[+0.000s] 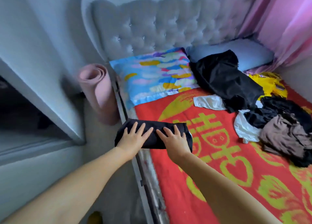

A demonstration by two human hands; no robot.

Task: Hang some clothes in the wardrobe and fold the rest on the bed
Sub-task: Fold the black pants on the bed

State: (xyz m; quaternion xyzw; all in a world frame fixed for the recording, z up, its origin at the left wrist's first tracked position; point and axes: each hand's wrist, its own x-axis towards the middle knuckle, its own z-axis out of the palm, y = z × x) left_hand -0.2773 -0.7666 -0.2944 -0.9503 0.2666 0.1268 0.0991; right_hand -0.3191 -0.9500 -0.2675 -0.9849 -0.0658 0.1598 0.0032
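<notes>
Beneath both flat palms, a folded black garment (152, 136) lies at the bed's (219, 181) edge; left hand (133, 136) and right hand (173, 137) press, fingers spread, gripping nothing, apparently smoothing it; beyond the right hand, unfolded clothes (278, 127) wait.

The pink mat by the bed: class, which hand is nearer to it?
Left. The left hand presses the folded black garment at its end beside the mat; the right hand presses the far end.

We are in a home bedroom: a grey button-tufted velvet headboard (160, 26), a red bedspread with yellow motifs (228, 173), a multicoloured patterned pillow (152, 75) and pink curtains (287, 26).
</notes>
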